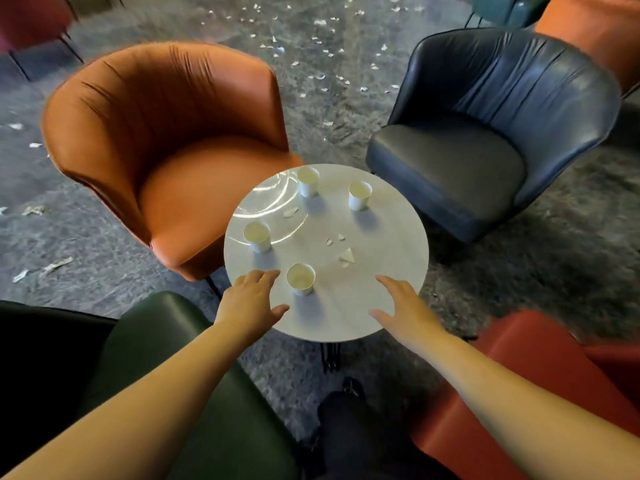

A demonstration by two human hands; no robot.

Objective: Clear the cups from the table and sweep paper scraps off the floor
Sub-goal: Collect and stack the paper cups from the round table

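Reaching over the round white table [388,237], we see our left hand [251,301] spread and empty, the nearest paper cup [300,279] upright just at its two o'clock. Our right hand [401,308], also spread, lies farther off, the cup at its ten o'clock. Three more smooth, tapered cups [256,236] stand beyond.

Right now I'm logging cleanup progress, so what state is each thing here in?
Nearest paper cup: upright on the table, ungripped, beside the left hand.
Left paper cup: upright, untouched.
Far paper cup: upright, untouched.
Right paper cup: upright, untouched.
Round white table: still holds cups and paper scraps.
Left hand: open, holding nothing.
Right hand: open, holding nothing.
Floor scraps: unswept.
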